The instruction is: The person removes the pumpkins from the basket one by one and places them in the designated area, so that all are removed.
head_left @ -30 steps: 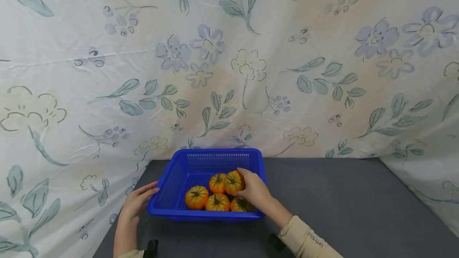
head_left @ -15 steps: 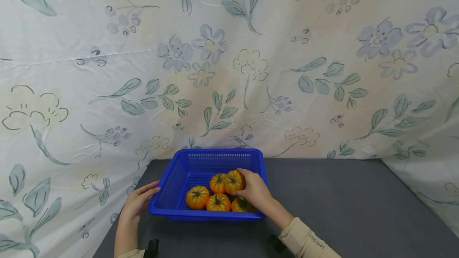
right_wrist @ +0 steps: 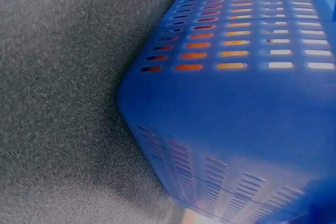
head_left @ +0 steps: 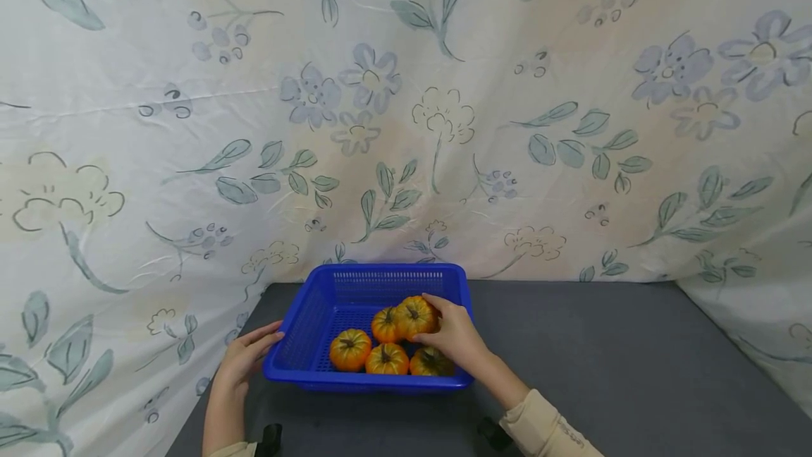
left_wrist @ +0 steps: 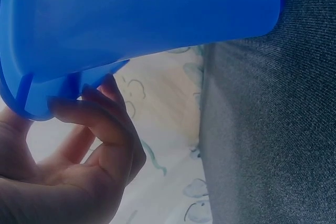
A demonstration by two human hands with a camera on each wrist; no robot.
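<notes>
The right hand (head_left: 458, 333) has its grip clamped on a round, ribbed, orange-and-green pumpkin (head_left: 415, 317), thumb on the near side and fingers on the far side. Under this grip is a rectangular blue plastic basket (head_left: 374, 378) with slotted walls; whether the held pumpkin touches its floor, I cannot tell. Just left of the grip, partly overlapped by the held pumpkin, is a small orange pumpkin (head_left: 383, 327). Nearer the person than the grip lie a greenish-orange pumpkin (head_left: 431, 364), then, further left, two more orange pumpkins (head_left: 387, 360). The left hand (head_left: 244, 357) keeps its own grip around the basket's left rim, fingers bent beneath it. A dark grey table (head_left: 590, 351) spreads right of the right grip.
</notes>
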